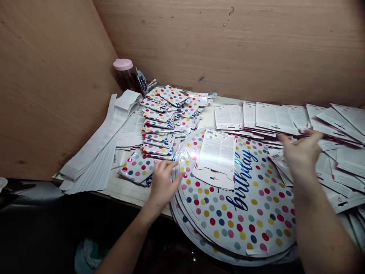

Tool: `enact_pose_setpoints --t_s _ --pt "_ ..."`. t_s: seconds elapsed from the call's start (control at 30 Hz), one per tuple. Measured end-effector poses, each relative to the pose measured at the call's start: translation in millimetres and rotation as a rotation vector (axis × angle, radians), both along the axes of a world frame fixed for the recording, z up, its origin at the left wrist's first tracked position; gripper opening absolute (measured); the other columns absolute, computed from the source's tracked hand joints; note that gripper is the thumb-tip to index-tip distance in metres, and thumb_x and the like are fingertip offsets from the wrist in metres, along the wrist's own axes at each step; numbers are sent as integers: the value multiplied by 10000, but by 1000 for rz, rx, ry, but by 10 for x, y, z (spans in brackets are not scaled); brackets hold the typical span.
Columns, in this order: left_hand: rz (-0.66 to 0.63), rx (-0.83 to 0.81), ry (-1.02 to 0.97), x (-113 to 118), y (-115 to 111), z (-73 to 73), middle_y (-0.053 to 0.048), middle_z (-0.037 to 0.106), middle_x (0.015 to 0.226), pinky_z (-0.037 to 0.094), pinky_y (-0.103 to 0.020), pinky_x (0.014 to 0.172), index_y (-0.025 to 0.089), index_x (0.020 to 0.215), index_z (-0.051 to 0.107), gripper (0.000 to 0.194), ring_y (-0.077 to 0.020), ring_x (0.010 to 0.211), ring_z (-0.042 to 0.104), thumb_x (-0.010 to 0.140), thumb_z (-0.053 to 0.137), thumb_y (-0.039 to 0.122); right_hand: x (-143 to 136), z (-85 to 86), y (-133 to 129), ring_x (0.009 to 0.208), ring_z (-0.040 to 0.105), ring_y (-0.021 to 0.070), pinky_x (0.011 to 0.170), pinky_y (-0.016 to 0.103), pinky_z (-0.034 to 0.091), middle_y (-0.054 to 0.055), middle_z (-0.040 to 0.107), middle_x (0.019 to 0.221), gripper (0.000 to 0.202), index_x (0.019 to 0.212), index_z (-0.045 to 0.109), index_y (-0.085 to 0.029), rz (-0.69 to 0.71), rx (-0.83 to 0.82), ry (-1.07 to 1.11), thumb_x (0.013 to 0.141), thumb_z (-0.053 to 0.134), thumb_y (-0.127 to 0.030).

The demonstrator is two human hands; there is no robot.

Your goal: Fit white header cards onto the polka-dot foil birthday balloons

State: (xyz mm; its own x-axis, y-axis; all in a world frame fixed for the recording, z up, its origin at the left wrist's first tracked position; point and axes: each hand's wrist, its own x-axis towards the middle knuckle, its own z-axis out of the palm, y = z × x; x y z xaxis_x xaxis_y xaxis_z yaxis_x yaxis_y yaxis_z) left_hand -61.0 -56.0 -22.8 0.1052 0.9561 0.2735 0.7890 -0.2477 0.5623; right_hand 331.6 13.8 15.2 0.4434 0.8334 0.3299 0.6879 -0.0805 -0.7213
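A stack of round, flat foil balloons (216,217), white with coloured dots and blue "birthday" lettering, lies at the front. On top of it rests a white printed card packet (215,160) with a flap at its lower end. My left hand (165,179) is at the stack's left edge, thumb and fingers apart, with nothing visible in it. Folded dotted foil balloons (158,135) are piled just beyond that hand. Over the printed cards on the right, my right hand (302,152) has its thumb and fingers spread, slightly blurred; it shows no thing held.
Many white printed card packets (275,116) lie overlapping along the right side. A fanned bundle of white paper strips (97,152) is at the left. Behind it stands a jar with a pink lid (123,64). Wooden panels (182,45) close off the back and left.
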Motion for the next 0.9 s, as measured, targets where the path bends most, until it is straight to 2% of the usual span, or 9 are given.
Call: enact_pose_setpoints --t_s 0.07,0.13,0.27,0.43,0.57,0.67,0.77,0.83,0.9 --pt "-71 -138 -13 401 30 18 -73 637 988 477 -392 853 180 1053 662 383 -259 986 541 830 667 491 -425 -97 -274 630 577 178 576 371 377 74 632 722 434 958 647 -145 68 -75 -23 833 610 -559" --pt "-6 -262 92 689 111 23 -117 626 1006 463 -436 851 129 998 642 516 -312 993 537 694 780 523 -864 -192 -563 640 571 158 594 338 438 52 643 767 324 809 674 -183 273 -164 -14 843 643 -503" --pt "40 -349 121 827 307 19 -107 632 834 448 -438 804 157 800 599 272 -323 899 580 717 793 329 -1420 -277 -1050 744 582 184 646 327 480 64 636 861 253 848 667 -204 513 -263 185 916 574 -429" --pt "6 -352 -62 656 284 91 -12 589 703 438 -319 659 214 750 473 181 -213 696 610 887 575 273 -1643 -258 -1292 739 634 172 676 299 529 60 672 865 375 1071 642 -187 352 -379 1094 857 645 -494" --pt "-78 -336 -257 586 -35 137 43 547 684 410 -243 561 236 823 411 184 -138 581 576 966 408 351 -1854 -264 -1254 490 502 33 454 134 425 -11 642 768 422 1094 629 -158 290 -364 1735 761 775 -373" --pt "-104 -325 -307 492 -327 130 44 484 647 389 -254 563 232 796 407 169 -137 565 519 944 427 314 -2003 -291 -1222 373 294 -18 351 90 294 -90 512 603 241 819 618 -159 238 -268 1946 755 795 -309" --pt "-228 -372 -536 281 -558 84 -5 553 793 449 -296 696 223 897 485 182 -170 736 572 892 552 392 -2128 -254 -1255 455 463 25 435 121 425 -68 552 615 246 720 583 -173 165 -273 1932 737 809 -268" --pt "-363 -445 -888 86 -662 20 -77 586 1117 457 -387 894 254 1175 475 580 -258 1041 582 745 715 559 -2232 -172 -1311 718 632 108 617 191 536 -11 657 784 199 829 636 -182 185 -306 1913 734 799 -245" --pt "-410 -523 -1207 -123 -732 -69 -108 490 1366 388 -476 1028 318 1369 353 1073 -361 1275 457 479 827 685 -2383 -63 -1389 915 651 182 739 269 555 37 690 922 235 961 658 -183 315 -411 1938 759 760 -246"
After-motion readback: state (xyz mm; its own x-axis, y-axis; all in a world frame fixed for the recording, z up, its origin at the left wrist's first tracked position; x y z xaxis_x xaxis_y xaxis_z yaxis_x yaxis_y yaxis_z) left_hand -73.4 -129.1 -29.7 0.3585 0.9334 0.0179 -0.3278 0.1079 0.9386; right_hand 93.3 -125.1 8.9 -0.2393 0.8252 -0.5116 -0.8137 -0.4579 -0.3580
